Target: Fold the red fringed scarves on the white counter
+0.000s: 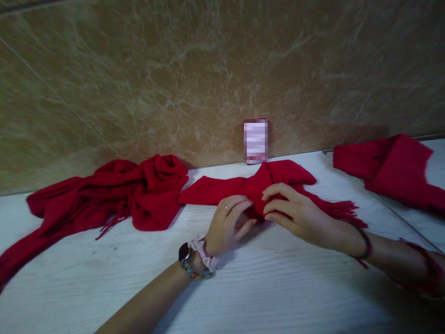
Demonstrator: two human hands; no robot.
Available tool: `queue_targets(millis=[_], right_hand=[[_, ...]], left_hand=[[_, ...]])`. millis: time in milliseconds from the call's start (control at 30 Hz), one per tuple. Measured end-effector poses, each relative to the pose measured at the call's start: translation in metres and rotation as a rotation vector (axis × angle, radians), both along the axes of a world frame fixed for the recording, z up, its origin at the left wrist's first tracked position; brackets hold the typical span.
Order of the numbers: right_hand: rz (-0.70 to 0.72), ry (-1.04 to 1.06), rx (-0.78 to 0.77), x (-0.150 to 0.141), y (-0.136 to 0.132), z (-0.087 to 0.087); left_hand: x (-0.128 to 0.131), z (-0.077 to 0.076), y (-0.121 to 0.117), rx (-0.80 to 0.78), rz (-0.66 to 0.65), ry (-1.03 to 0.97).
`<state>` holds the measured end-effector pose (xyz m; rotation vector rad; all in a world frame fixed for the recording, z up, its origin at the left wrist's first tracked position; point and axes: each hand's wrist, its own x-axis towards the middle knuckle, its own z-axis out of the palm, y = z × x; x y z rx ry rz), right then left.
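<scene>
A red fringed scarf (222,190) lies partly folded on the pale wood-grain surface, its tassels spreading to the right. My left hand (229,225), with a ring, watch and bracelets, has its curled fingers on the scarf's near edge. Facing it from the right, my right hand (302,218) bends its fingers over the same bunched part, with a dark band at the wrist. Both hands grip the cloth, though the pinched fabric is partly hidden behind the fingers.
To the left lies a heap of crumpled red cloth (100,197) with fringe. Another folded red cloth (385,169) is at the right, across a floor seam. A small card or box (255,141) leans against the brown marbled wall (167,83).
</scene>
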<state>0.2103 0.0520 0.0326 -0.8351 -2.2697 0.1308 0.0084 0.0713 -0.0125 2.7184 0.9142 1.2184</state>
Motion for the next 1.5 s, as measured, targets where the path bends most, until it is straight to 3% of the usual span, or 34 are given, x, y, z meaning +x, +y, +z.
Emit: queue_targets(millis=[167, 267, 567, 700, 833, 1000, 1133, 1267, 1400, 1500], right_hand=[[0.025, -0.024, 0.124, -0.002, -0.001, 0.004], [0.028, -0.021, 0.176, -0.003, 0.000, 0.005], [0.098, -0.123, -0.047, -0.008, -0.005, 0.011], [0.117, -0.225, 0.056, -0.006, -0.008, 0.018], [-0.008, -0.266, 0.271, 0.012, 0.009, 0.019], [-0.168, -0.254, 0.342, 0.034, 0.037, 0.007], [-0.198, -0.201, 0.434, 0.025, 0.028, 0.000], [-0.207, -0.277, 0.372, 0.007, 0.012, -0.007], [-0.286, -0.384, 0.265, 0.001, 0.013, -0.013], [-0.295, -0.423, 0.247, 0.003, 0.017, -0.015]], left_hand=[[0.006, 0.001, -0.002, -0.170, -0.097, -0.041], [0.007, 0.000, -0.001, -0.168, -0.060, -0.102], [0.008, -0.003, -0.001, -0.113, 0.034, -0.220], [0.005, -0.003, 0.001, -0.162, -0.009, -0.161], [0.005, 0.000, 0.002, -0.185, -0.026, -0.145], [0.007, 0.003, 0.005, -0.293, 0.017, -0.208], [0.003, -0.002, 0.012, -0.394, 0.128, -0.365], [-0.001, -0.008, 0.017, -0.455, 0.197, -0.498], [0.002, -0.006, 0.013, -0.449, 0.126, -0.420], [0.003, -0.005, 0.012, -0.439, 0.142, -0.409]])
